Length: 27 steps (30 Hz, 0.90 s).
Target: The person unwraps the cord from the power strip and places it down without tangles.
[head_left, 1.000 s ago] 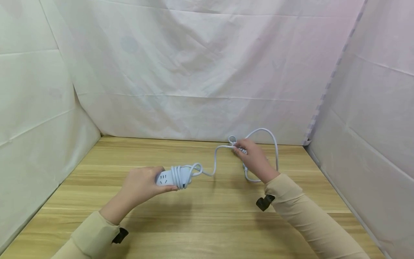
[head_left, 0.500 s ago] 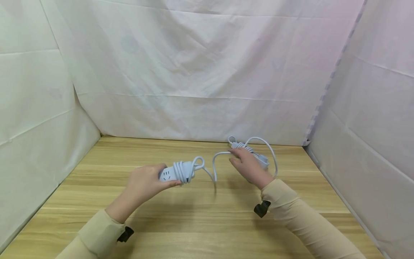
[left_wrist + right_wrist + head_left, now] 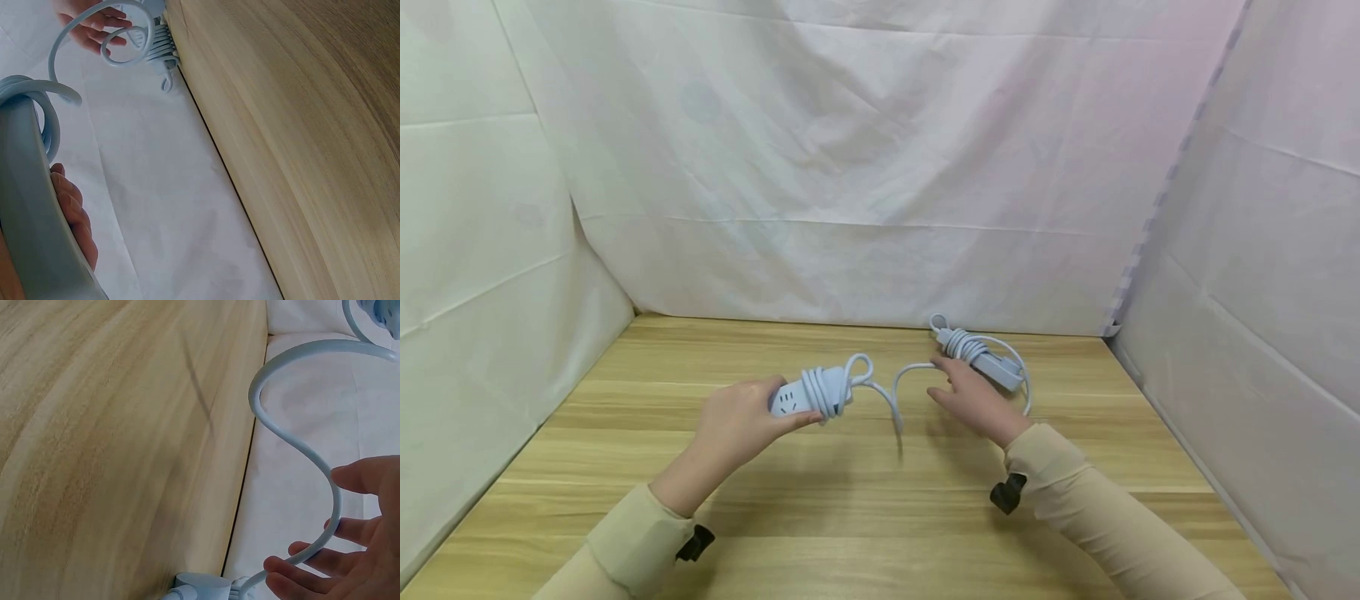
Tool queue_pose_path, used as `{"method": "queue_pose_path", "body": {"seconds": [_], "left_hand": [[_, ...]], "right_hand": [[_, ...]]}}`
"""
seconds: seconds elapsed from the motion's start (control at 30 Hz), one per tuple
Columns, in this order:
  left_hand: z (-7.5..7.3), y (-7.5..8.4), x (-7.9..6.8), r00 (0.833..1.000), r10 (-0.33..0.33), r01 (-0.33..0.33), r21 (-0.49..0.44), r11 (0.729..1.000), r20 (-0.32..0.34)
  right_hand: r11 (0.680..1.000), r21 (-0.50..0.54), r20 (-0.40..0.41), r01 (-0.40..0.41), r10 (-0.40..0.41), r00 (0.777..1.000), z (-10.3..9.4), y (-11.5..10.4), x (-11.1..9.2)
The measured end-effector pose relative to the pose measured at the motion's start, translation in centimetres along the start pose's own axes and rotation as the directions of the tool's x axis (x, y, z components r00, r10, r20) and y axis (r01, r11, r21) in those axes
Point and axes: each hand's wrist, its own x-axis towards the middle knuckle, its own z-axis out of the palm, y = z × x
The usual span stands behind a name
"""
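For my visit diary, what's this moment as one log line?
left hand: grips power strip; right hand: fingers spread along cord; second cord-wrapped device: on wooden table

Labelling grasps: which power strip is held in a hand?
The left power strip, gripped by the left hand; the other strip lies back right on the table.

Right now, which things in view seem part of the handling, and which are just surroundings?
Likely part of it:
- Cord-wrapped power strip, held in the left hand
- Loose cord between that strip and the right hand
- Second power strip, near the right hand

Likely just surroundings:
- Wooden table
- White cloth
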Motion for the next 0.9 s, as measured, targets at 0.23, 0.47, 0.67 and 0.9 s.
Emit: {"method": "queue_pose_path", "body": {"seconds": [0.23,0.47,0.67,0.9], "left_hand": [[0.0,-0.1,0.1,1.000,-0.014,0.014,0.003,1.000,-0.012],[-0.1,0.1,0.1,0.999,-0.031,0.030,-0.004,1.000,-0.022],[-0.1,0.2,0.1,0.999,-0.041,0.041,0.005,0.999,-0.026],[-0.1,0.5,0.2,0.998,-0.055,0.055,0.000,0.998,-0.019]], "right_hand": [[0.999,-0.043,0.007,0.023,-0.022,1.000,-0.1,-0.1,-0.6],[0.993,-0.086,-0.012,0.080,-0.082,0.997,-0.2,-1.3,-1.7],[0.971,-0.092,-0.112,0.220,-0.230,0.967,-0.2,-3.9,-3.3],[0.899,-0.056,-0.211,0.434,-0.435,0.875,0.4,-6.6,-4.5]]}}
